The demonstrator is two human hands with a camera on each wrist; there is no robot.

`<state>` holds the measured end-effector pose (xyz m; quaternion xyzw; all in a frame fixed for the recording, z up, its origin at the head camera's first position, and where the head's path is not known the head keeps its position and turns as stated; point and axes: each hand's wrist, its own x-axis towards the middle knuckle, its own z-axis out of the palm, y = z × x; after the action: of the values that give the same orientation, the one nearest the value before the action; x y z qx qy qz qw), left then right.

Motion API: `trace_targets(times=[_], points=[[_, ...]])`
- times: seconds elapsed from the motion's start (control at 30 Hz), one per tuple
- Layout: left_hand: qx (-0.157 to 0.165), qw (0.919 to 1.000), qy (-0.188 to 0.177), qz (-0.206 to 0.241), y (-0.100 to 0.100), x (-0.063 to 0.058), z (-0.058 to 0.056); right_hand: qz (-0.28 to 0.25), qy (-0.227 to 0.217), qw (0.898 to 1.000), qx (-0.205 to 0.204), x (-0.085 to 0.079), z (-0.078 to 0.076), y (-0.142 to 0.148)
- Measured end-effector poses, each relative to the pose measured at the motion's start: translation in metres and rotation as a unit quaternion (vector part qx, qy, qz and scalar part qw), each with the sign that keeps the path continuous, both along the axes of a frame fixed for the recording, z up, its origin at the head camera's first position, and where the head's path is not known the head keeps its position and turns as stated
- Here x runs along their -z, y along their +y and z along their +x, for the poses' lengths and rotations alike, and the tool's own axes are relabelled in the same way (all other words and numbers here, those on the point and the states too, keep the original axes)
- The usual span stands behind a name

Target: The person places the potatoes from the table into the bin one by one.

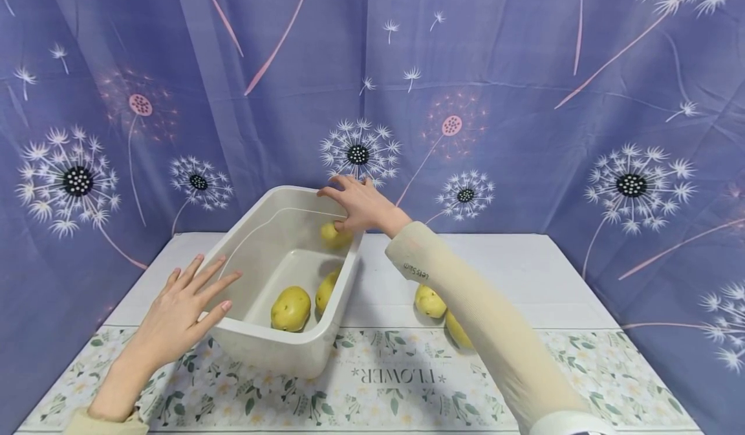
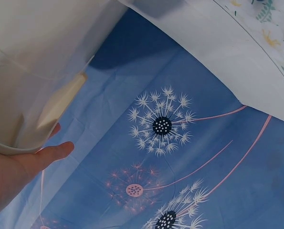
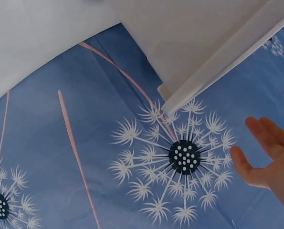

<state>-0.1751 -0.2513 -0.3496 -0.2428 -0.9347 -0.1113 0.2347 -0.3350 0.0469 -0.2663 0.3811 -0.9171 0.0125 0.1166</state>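
Note:
A deep off-white plastic bin (image 1: 279,338) stands on the table, left of centre. My left hand (image 1: 177,312) lies at its left rim with the fingers spread; in the left wrist view the left thumb (image 2: 56,151) shows beside the rim. Over the far right corner of the bin is my right hand (image 1: 361,205), fingers spread apart. Just under that hand, inside the bin, is a yellow potato (image 1: 330,233), partly hidden by the hand and wall. A second potato (image 1: 291,308) sits on the near part of the bin floor, with a third (image 1: 326,291) beside it, partly behind the right wall.
Right of the bin, a potato (image 1: 429,302) and another potato (image 1: 457,331) lie on the table, partly covered by my right sleeve (image 1: 483,312). A floral tablecloth (image 1: 401,403) covers the table. Behind hangs a blue dandelion-print curtain (image 1: 512,99).

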Motion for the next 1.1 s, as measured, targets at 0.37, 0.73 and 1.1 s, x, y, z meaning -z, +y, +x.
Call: trace_targets(times=[0.37,0.73,1.1], points=[[-0.002,1.0,-0.003,0.005,0.0,0.001,0.001,-0.008,-0.001,1.0,0.002,0.001,0.003,0.013],[-0.002,1.0,-0.003,0.003,0.0,0.001,0.0,-0.015,0.02,1.0,-0.008,-0.006,0.004,0.023],[0.001,1.0,-0.002,0.004,0.0,0.0,0.001,-0.039,0.034,0.998,-0.028,-0.014,0.011,0.034]])
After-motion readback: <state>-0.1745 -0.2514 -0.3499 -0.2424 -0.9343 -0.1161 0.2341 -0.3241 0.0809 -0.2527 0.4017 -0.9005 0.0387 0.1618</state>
